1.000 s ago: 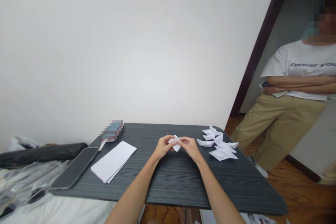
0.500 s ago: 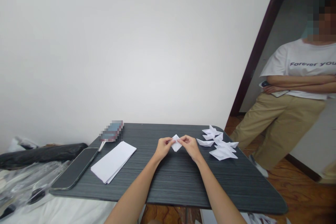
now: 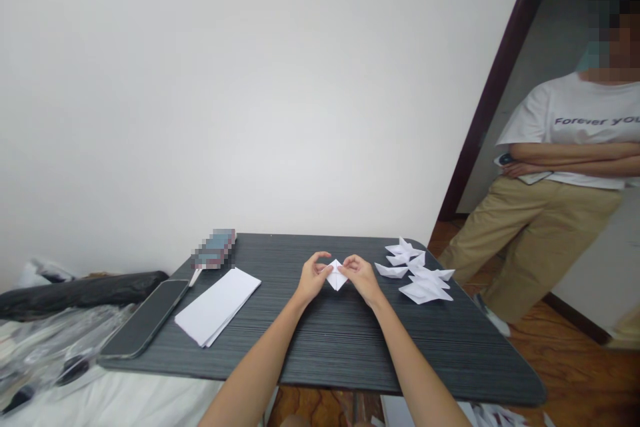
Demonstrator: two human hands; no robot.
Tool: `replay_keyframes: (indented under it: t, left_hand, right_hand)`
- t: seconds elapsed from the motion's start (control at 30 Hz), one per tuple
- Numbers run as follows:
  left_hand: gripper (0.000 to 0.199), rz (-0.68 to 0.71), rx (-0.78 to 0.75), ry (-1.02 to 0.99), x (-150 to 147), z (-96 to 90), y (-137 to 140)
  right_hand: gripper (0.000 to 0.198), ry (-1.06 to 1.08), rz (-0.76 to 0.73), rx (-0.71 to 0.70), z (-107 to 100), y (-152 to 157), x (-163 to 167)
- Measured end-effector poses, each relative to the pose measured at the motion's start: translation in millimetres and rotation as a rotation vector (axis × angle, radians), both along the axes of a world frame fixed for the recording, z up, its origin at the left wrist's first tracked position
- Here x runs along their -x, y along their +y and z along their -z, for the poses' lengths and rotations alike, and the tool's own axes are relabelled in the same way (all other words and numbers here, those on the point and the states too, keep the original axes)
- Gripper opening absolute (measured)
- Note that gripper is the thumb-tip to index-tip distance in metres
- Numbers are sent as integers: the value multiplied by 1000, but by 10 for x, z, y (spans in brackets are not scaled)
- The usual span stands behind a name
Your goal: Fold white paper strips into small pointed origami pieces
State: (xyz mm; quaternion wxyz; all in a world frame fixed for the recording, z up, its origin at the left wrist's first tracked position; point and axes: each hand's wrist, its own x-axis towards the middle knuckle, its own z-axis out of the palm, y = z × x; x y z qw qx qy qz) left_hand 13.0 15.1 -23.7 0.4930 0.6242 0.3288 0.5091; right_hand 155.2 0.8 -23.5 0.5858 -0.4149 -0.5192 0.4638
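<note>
A small white folded paper (image 3: 337,282), diamond-shaped with a crease down its middle, is held over the table's centre. My left hand (image 3: 313,277) pinches its left corner with the thumb, the index finger arched above. On the right corner, my right hand (image 3: 361,278) grips with thumb and curled fingers. Several white paper boats (image 3: 425,289) sit in a cluster to the right of my right hand. Left of my hands lies a stack of white paper sheets (image 3: 217,307).
The dark wood-grain table (image 3: 340,353) stands against a white wall. A phone (image 3: 147,320) lies at its left edge, with a blurred-out object (image 3: 215,249) behind it. Plastic-wrapped items (image 3: 65,340) lie beyond the left edge. A person (image 3: 565,140) with folded arms stands at the right.
My left index finger has lifted off the paper and arched upward. My right fingers have shifted slightly on their corner. The paper stays in about the same place.
</note>
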Motion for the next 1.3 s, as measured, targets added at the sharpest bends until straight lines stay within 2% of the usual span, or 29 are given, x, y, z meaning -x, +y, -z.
replay_keyframes:
  t: [0.1, 0.23, 0.37, 0.47, 0.57, 0.73, 0.83, 0.9, 1.03, 1.13, 1.2, 1.3]
  left_hand:
    - [30, 2, 13, 16, 14, 17, 15]
    - [21, 16, 30, 32, 14, 36, 23]
    - [22, 26, 109, -20, 5, 42, 22]
    - [21, 17, 223, -96, 18, 50, 39]
    - [22, 75, 336, -171, 49, 59, 67]
    - [33, 158, 379, -189, 107, 65, 106]
    - [30, 191, 322, -104, 142, 27, 101]
    - [29, 209, 218, -17, 170, -23, 72]
    - [32, 110, -144, 276, 225, -144, -38]
    - [24, 1, -341, 482, 243, -209, -101]
    - [33, -44, -372, 546, 241, -225, -110]
    - [38, 16, -277, 497, 222, -201, -86]
  right_hand:
    - [37, 23, -48, 0, -2, -5, -1]
    - [24, 15, -89, -54, -6, -18, 7]
    - [17, 23, -110, -52, 39, -3, 24]
    - [16, 52, -99, -46, 90, 29, 17]
    - [13, 94, -102, -37, 111, 48, -15]
    - [7, 138, -127, 19, 78, 18, -59]
    - [8, 179, -153, 63, 56, -11, -54]
    - [10, 241, -176, 77, 41, -20, -49]
    - [13, 354, -166, 66, 3, -22, -56]
    - [22, 305, -216, 50, -15, -32, -63]
    - [27, 196, -221, 25, -14, -41, -63]
    - [28, 4, -188, 2, -3, -51, -62]
